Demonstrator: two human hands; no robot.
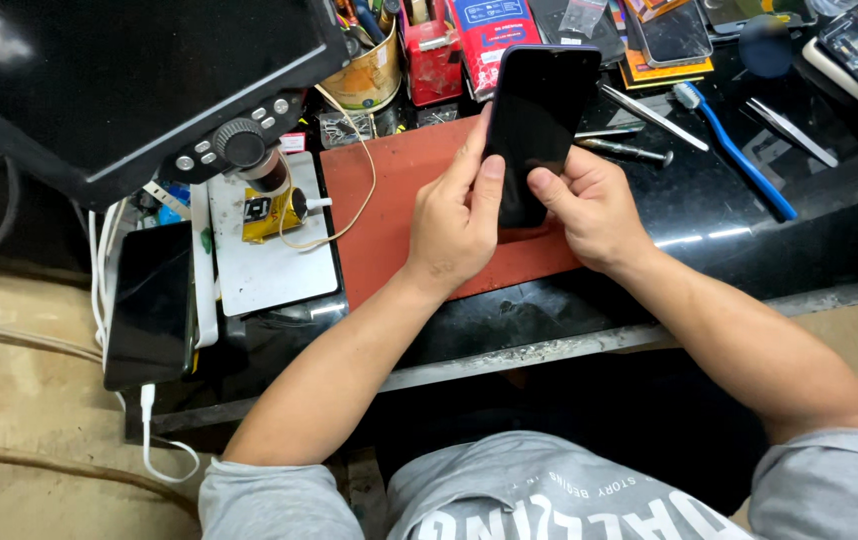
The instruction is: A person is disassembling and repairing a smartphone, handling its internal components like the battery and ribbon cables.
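Black phone [539, 110], one, gripped by both hands, left [454, 225] and right [594, 210], over one red mat [389, 200], seemingly untouched.

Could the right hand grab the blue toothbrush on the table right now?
Probably not straight away. The right hand is busy gripping the dark phone together with the left hand. The blue toothbrush lies just to its right on the black table, with nothing in between.

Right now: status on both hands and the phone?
Left hand and right hand both grip the dark phone, screen off, held above the red mat. Tweezers and blue brush lie to the right, clear of it.
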